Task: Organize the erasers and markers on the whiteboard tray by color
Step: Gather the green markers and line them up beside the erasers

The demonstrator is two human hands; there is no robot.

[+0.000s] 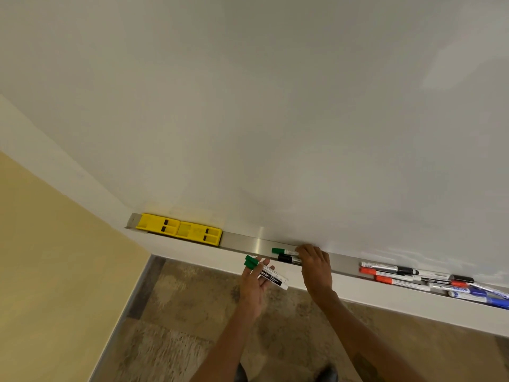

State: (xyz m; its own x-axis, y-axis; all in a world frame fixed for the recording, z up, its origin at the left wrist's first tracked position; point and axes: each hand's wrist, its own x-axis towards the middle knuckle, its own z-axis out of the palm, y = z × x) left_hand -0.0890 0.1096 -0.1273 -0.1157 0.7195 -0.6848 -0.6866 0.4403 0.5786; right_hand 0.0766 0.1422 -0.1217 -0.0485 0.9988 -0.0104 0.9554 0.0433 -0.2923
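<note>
Whiteboard tray (248, 241): two yellow erasers (180, 229) stood grouped at its left end; unsorted pile of black, red and blue markers (429, 279) remained at the right. Left hand (254, 285), fingers loosely curled, held two green-capped markers (265, 272) just off the tray. Right hand (314, 264) lay closed over a green marker (283, 251) and a black marker (286, 258) mid-tray; sorting judged under half complete.

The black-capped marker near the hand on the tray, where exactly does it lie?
In the head view, the black-capped marker lies on the tray, just in front of a green-capped marker; the right hand covers its right end.
</note>
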